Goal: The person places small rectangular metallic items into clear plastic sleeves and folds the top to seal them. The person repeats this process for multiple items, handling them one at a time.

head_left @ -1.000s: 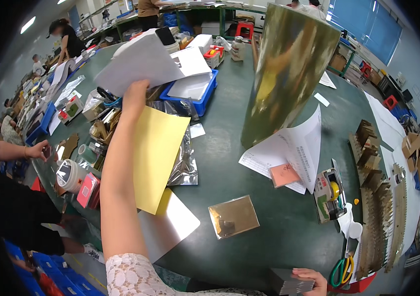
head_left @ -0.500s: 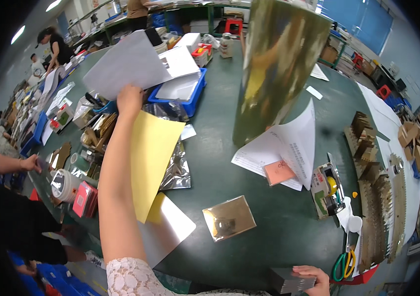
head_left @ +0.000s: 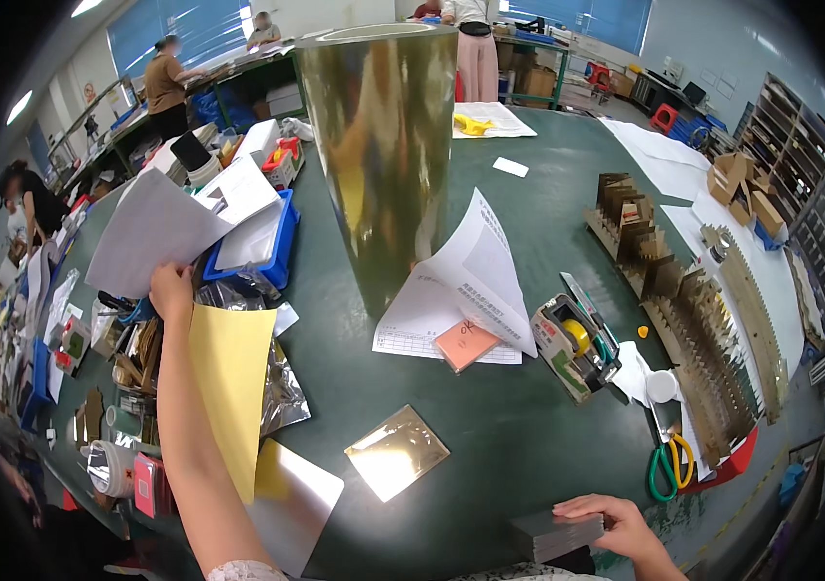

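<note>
My left hand point(head_left: 171, 291) is stretched out to the left and pinches a grey-white sheet of paper point(head_left: 148, 232) together with a yellow sheet point(head_left: 233, 385) that hangs down from it. Beside that hand stands a blue bin point(head_left: 280, 261) with white sheets in it. My right hand point(head_left: 616, 515) rests at the table's near edge, fingers on a small stack of dark cards point(head_left: 553, 535). A gold square card point(head_left: 397, 450) lies on the green table point(head_left: 548, 203) between my arms. A tall shiny gold roll point(head_left: 383, 155) stands upright ahead.
White printed papers point(head_left: 466, 286) with an orange card point(head_left: 466, 344) lie by the roll. A tape dispenser point(head_left: 575, 344), green scissors point(head_left: 666, 463) and rows of cardboard pieces point(head_left: 684, 300) are at right. Clutter and tape rolls crowd the left edge. Other people work farther back.
The view has turned right and nearer to the roll. My left hand still holds both sheets, lifted a little. My right hand stays on the dark cards.
</note>
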### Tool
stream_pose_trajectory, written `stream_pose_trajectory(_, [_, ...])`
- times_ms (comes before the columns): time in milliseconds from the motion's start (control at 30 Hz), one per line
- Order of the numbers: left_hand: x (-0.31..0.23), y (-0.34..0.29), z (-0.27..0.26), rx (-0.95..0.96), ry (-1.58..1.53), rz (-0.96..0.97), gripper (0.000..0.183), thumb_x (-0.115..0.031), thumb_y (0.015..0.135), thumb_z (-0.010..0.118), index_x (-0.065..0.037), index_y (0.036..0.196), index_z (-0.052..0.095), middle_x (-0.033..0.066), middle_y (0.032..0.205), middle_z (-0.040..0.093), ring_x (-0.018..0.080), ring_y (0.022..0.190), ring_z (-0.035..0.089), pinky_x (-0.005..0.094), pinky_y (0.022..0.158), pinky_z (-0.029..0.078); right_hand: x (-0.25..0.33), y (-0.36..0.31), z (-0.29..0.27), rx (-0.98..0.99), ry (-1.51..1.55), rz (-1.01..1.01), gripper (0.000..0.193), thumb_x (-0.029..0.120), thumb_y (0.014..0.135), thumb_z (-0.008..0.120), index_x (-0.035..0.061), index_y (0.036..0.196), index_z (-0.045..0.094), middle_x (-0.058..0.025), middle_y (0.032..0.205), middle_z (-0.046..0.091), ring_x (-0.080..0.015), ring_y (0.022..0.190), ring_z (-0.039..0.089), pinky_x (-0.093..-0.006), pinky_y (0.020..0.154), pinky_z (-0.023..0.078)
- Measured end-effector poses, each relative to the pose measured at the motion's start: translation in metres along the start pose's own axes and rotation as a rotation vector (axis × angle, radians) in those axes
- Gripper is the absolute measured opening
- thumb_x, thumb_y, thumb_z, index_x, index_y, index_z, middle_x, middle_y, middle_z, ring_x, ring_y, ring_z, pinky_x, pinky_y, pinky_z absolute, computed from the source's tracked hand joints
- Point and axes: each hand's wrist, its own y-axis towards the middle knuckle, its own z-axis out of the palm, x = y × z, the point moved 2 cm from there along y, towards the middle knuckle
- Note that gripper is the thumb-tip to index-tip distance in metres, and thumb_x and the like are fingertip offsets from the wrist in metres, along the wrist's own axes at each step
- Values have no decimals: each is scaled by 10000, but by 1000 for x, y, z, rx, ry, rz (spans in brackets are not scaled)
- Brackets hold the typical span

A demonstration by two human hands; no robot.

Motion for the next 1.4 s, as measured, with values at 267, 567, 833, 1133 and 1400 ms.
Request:
stream_pose_trajectory(267, [-25, -27, -67, -126, -412, 280, 220, -234, 893, 698, -18, 911, 732, 160, 944, 735, 301, 814, 702, 384, 758, 525, -4, -1, 4, -19, -45, -26, 374, -122, 711, 701, -9, 1067, 676, -214, 1145, 693, -330, 1122, 662, -417, 955, 525])
stream_pose_trajectory(567, [-98, -180, -255, 518, -1476, -70, 142, -107, 1009, 551, -30, 1120, 507, 200, 1031, 708, 235, 932, 709, 315, 863, 541, -14, 0, -4, -15, -111, -122, 436, -95, 672, 757, 24, 1082, 668, -169, 1155, 699, -259, 1097, 665, -372, 958, 517])
stream_pose_trajectory(833, [-172, -399, -243, 338, -652, 905, 279, -50, 789, 636, -30, 1067, 628, 96, 1018, 654, 261, 947, 655, 358, 800, 519, -17, 7, -1, -18, -140, -189, 435, -42, 690, 811, 25, 1100, 682, -119, 1152, 718, -245, 1094, 673, -346, 961, 504])
stream_pose_trajectory(1133, [-173, -400, -258, 656, -649, 624, 362, -151, 796, 783, -36, 1099, 622, 116, 1063, 635, 309, 1022, 600, 396, 893, 483, -21, 8, 2, -8, -110, -301, 444, -5, 697, 828, 43, 1122, 705, -67, 1125, 728, -176, 1001, 674, -300, 903, 502])
stream_pose_trajectory(1400, [-108, -371, -205, 481, -498, 174, 254, -208, 875, 765, 20, 905, 658, 114, 854, 641, 209, 777, 591, 342, 719, 490, -29, 8, 2, -7, -108, -380, 464, 12, 674, 844, 47, 1117, 709, -72, 1119, 727, -198, 1003, 670, -313, 902, 501])
